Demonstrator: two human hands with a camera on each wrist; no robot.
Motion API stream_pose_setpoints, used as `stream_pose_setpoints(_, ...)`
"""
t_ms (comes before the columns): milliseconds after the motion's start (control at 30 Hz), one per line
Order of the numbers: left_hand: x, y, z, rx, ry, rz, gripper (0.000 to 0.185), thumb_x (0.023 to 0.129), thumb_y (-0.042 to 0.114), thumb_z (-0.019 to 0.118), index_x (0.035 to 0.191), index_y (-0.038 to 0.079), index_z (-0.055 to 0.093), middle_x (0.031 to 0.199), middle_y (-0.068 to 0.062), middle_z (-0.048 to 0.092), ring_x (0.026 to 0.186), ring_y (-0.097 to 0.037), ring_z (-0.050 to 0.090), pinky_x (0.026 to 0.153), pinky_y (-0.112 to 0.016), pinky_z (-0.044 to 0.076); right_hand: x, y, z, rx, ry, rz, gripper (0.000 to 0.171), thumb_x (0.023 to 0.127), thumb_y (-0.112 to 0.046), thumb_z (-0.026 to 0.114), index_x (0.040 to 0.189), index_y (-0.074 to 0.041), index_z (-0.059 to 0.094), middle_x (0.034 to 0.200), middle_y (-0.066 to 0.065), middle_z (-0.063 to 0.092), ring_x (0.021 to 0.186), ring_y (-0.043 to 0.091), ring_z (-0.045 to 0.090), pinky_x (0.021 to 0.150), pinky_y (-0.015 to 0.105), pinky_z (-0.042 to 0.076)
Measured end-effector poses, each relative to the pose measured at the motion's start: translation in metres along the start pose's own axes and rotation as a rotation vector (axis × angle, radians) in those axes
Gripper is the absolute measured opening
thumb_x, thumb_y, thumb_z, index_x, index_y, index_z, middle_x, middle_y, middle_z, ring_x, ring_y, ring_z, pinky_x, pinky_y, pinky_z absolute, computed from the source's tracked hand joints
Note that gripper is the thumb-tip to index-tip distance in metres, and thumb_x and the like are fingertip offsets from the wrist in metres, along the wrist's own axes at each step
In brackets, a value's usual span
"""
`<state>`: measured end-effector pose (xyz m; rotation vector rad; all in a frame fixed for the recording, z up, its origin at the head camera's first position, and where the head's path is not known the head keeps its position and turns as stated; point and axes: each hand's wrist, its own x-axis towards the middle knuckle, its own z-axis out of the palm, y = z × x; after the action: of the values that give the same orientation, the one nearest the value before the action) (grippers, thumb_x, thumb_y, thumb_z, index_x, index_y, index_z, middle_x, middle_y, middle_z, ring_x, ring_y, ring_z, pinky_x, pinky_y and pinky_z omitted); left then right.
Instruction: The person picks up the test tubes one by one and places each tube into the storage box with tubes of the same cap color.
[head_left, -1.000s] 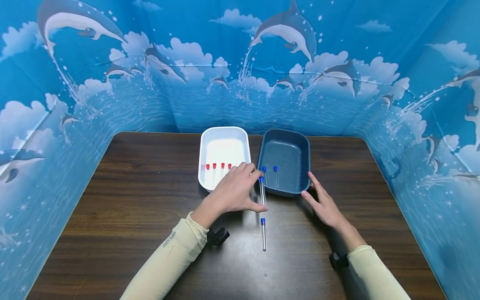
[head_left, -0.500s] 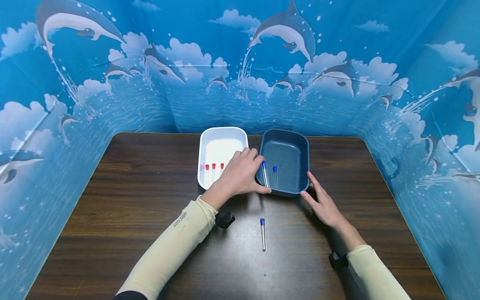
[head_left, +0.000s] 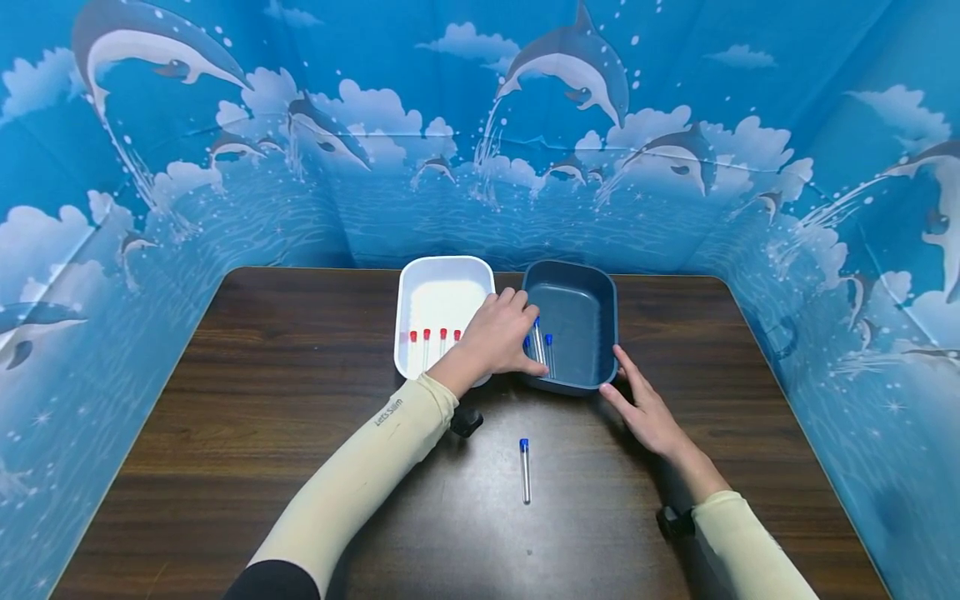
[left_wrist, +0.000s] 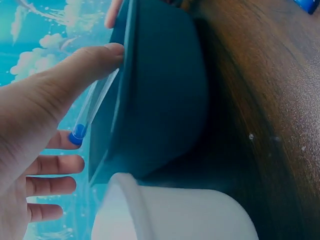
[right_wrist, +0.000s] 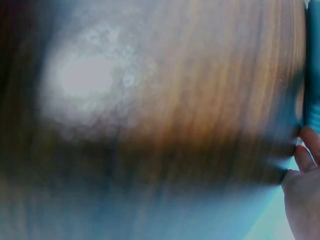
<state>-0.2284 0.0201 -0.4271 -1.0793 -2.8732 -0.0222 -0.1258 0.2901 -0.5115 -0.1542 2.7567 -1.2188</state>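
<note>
My left hand (head_left: 497, 335) is over the near left part of the dark blue tray (head_left: 579, 304). Between its thumb and index finger it pinches a blue-capped test tube (head_left: 537, 340); in the left wrist view the blue cap (left_wrist: 77, 132) is at the index fingertip and the thumb is at the other end. More blue-capped test tubes (head_left: 550, 354) lie in the tray, partly hidden. At the tray's near right corner, my right hand (head_left: 651, 417) touches the outer wall with extended fingers (right_wrist: 305, 159). Another blue-capped tube (head_left: 526, 473) lies on the table.
A white tray (head_left: 447, 287) stands left of the dark one, with several red-capped tubes (head_left: 427, 346) in its near part. My left forearm crosses in front of it. Behind the brown wooden table (head_left: 300, 350) hangs a blue dolphin-print cloth (head_left: 450, 208).
My left hand has carried the blue-capped tube forward from in front of the trays to inside the dark tray, then slightly right. My right hand stays at the tray's corner.
</note>
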Motion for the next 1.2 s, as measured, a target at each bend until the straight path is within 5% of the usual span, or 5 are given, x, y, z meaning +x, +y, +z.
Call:
stream_pose_setpoints(600,0.025,0.005,0.023,0.107,-0.051,0.080,0.097,0.063,0.085,0.063,0.123,0.009,0.063,0.109,-0.007,0.054,0.097,-0.022,0.042,0.081,-0.035,0.039,-0.001,0.001,-0.001,0.013,-0.006,-0.010,0.070,0.102,-0.046,0.047,0.158,-0.033,0.007,0.152,0.023,0.031,0.136,0.041,0.035,0.101,0.070,0.025)
stream_pose_setpoints(1200,0.044,0.009,0.033,0.111,-0.101,0.155,0.088,0.065,0.078,0.070,0.118,0.008,0.068,0.114,-0.009,0.058,0.101,-0.023,0.046,0.087,-0.036,0.040,0.000,0.002,-0.002,0.017,0.012,-0.026,0.070,0.102,-0.044,0.048,0.158,-0.031,0.009,0.152,0.022,0.033,0.135,0.041,0.036,0.101,0.070,0.025)
